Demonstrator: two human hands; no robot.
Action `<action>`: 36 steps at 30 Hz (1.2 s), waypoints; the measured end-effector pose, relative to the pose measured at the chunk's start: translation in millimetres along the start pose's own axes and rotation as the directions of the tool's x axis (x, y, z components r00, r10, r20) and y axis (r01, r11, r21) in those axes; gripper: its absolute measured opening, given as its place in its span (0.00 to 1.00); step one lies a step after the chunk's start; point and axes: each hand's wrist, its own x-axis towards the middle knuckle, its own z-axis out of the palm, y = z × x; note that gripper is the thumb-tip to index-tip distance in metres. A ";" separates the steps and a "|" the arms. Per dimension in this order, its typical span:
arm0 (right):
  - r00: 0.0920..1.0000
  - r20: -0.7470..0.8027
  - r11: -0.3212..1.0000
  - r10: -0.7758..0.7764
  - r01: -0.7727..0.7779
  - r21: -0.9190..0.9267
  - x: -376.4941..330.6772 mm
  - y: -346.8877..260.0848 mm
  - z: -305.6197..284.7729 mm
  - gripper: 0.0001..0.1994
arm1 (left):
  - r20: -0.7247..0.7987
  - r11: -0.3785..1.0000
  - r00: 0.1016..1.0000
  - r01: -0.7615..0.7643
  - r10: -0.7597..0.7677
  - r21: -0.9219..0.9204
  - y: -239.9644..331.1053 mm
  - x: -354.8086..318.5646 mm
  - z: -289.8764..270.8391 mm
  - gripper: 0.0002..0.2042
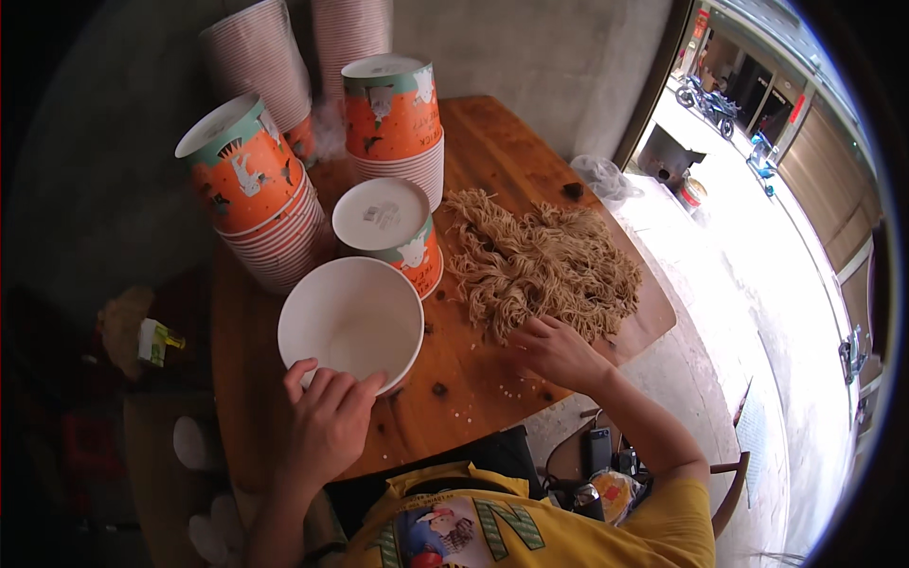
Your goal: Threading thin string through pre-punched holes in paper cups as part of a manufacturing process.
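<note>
The left hand [327, 421] grips the near rim of an open white bowl [350, 322], fingers curled over the edge and thumb outside, so the bowl sits tilted toward the person on the wooden table [492, 142]. The right hand [559, 352] lies on the near edge of the noodle heap [540, 260], fingers bent down into the strands; whether they have closed on a clump I cannot tell.

The likeliest trouble is spillage. The strands are tangled (a pull on one clump would probably drag its neighbours), and the heap reaches close to the table's right edge, so loose noodles could slide off there. The bowl is held by one rim only, and a heavy drop on its far side might tip it out of the grip.

Just behind the bowl stands a lidded cup [390, 232], and beyond it leaning stacks of orange cups [251, 185]; a nudge of the bowl could knock these over.
</note>
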 end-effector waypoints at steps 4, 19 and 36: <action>0.997 0.039 0.998 -0.060 0.060 -0.014 10.1 0.6 10.6 0.13 | -0.055 0.999 0.998 0.043 -0.044 -0.019 5.9 -1.2 -3.5 0.17; 0.971 -0.222 0.541 0.090 0.139 0.829 69.9 -129.0 -34.2 0.09 | 0.603 0.290 0.727 0.685 -0.327 -0.669 47.7 -63.0 -18.0 0.08; 0.928 0.150 -0.034 0.340 -0.147 0.988 53.4 -120.8 -32.5 0.05 | 0.113 0.949 0.993 0.073 -0.040 -0.307 45.4 -0.8 -18.6 0.10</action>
